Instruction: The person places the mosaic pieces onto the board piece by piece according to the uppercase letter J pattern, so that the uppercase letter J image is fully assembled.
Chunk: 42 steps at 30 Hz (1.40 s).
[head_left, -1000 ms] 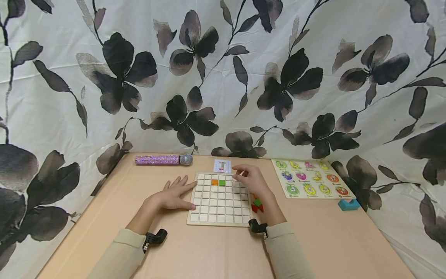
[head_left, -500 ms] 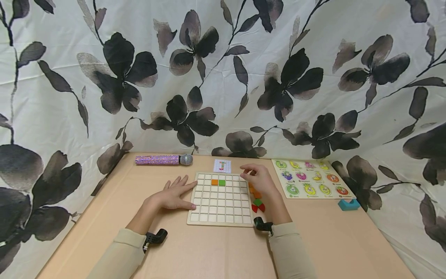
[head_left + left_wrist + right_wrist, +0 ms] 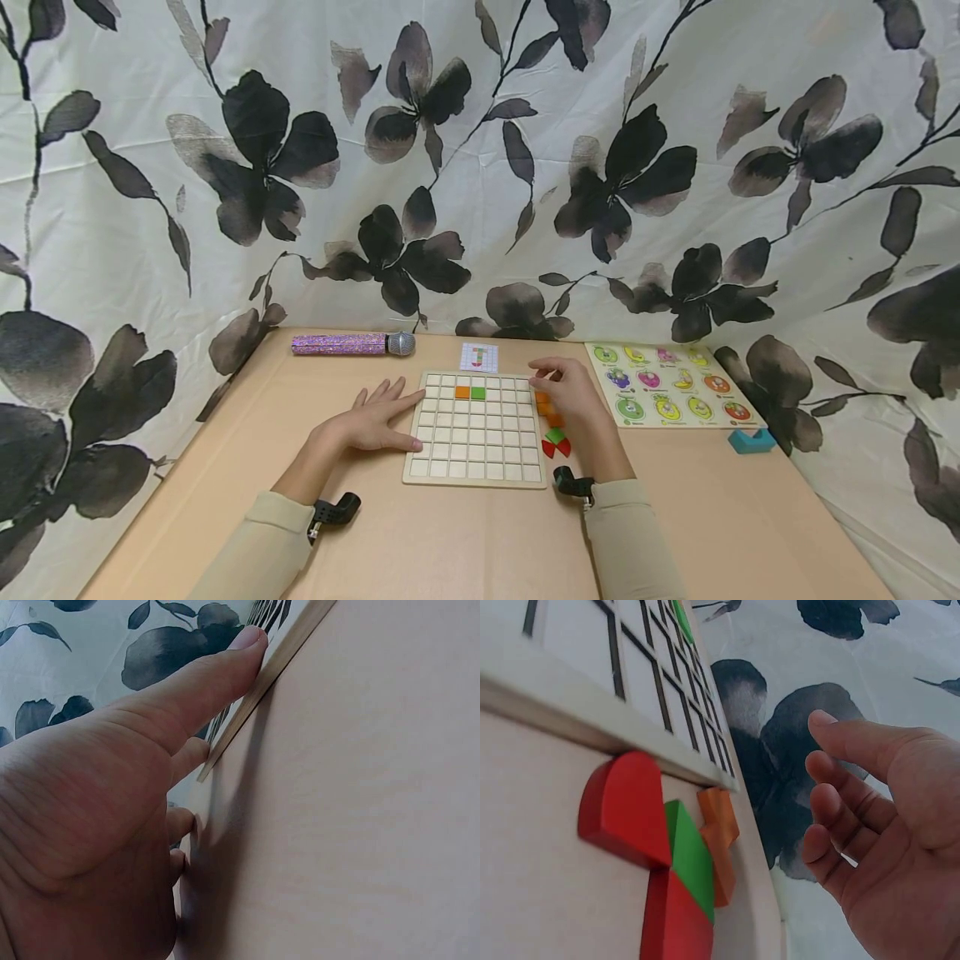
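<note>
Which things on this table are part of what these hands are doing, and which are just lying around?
Seemingly in use:
grid board
orange square and green square on it
small pattern card
loose orange blocks, green block and red blocks beside the board

Apparently just lying about:
glittery microphone
fruit picture board
teal block

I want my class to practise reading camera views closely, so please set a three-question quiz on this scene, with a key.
1. Which colours are the two blocks set into the grid board?
2. True or false: the right hand holds a red block.
3. Where does the purple microphone lie?
A) On the fruit sheet
B) Near the far edge of the table
C) Under the left hand

Key:
1. Orange and green.
2. False; its fingers hold nothing.
3. B
</note>
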Available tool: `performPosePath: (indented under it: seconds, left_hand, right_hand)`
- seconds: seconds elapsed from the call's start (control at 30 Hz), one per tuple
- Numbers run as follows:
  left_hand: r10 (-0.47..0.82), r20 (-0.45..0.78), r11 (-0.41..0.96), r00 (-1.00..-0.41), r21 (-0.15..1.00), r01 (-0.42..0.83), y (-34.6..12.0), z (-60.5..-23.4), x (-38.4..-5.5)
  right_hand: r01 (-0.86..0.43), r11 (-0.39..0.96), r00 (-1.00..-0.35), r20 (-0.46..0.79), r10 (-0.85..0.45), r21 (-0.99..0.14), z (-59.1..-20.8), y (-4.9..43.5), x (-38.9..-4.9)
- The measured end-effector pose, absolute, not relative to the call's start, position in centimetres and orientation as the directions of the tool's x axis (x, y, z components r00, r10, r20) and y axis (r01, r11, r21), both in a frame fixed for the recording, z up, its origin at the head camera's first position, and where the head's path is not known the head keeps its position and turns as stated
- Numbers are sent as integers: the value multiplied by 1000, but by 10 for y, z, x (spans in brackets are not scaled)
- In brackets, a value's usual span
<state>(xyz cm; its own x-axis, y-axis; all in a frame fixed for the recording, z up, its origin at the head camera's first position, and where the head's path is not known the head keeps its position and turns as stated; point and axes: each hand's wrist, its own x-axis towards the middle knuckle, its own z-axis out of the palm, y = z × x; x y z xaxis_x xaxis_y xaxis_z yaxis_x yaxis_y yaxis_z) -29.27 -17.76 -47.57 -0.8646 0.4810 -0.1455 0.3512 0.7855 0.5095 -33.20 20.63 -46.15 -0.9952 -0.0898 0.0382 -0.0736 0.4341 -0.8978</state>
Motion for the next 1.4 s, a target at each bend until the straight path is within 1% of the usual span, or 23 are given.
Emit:
performPosePath:
  seconds: [0.1,0.17,0.37,0.5,0.87,1.4]
  left_hand:
    - [480,-145,786,-865,508,351,-178,-475,-292]
    - [482,-144,784,-865,511,352,-177,-474,-291]
    - [483,-142,785,-864,508,355,-178,-474,-292]
    - [484,-143,782,-863,512,354,-178,-475,-291]
    - [486,-136,784,-863,504,361,-179,-478,-294]
    - [490,-135,781,-861,507,364,-179,-476,-293]
  right_hand:
    - [-45,431,-997,10,-83,-901,-462,208,-332]
    - [-43,451,-997,6,-82,-891,-463,209,-332]
    - [-91,532,-994,44,-100,-842,-468,215,-333]
    - [-87,559,-994,34,-106,-825,-471,218,-333]
    - [-162,643,-983,67,-170,-749,-483,225,-339]
    - [-183,674,-979,67,-193,-715,-492,226,-344]
